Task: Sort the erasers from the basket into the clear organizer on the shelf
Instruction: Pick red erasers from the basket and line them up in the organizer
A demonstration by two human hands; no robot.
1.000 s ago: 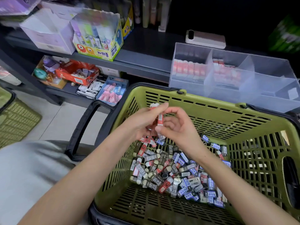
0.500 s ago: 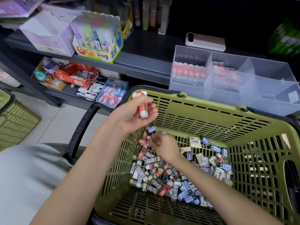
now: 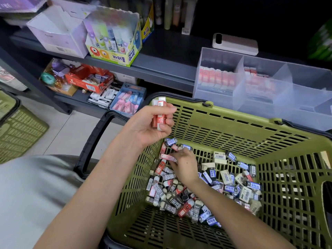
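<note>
A: Status? Where's the stock?

B: Most erasers (image 3: 179, 200) are loose in a heap at the bottom of the basket (image 3: 233, 121). L hand (image 3: 152, 126) is over the basket's near-left rim, fingers + thumb clamped round a small stack of red erasers (image 3: 159, 114), white ends showing top & bottom. R hand (image 3: 183, 166) is down in the heap, fingertips on one more red-sleeve eraser (image 3: 168, 157). Can't tell if that pinch is closed; the back of the hand blocks it.

A: Handling?

B: Est.: light, small, firm rubber, not fragile. Paper sleeves look slick, so a stack could fan out or slip. Best grip is across the long sides, mid-sleeve, thumb opposing.

A: Dest?

B: Clear organizer (image 3: 305, 90) on the shelf (image 3: 170, 51), just behind the basket. Red ones stand in rows in its left 2 compartments.

A: Readable text?

B: "2B" on the grey-sleeve erasers (image 3: 173, 203). Blue-sleeve erasers (image 3: 230, 188) have print, too small to read. Glue box (image 3: 115, 56) on the shelf says "POWER GLUE" + Korean script. Barcode on the held stack, digits illegible.
</note>
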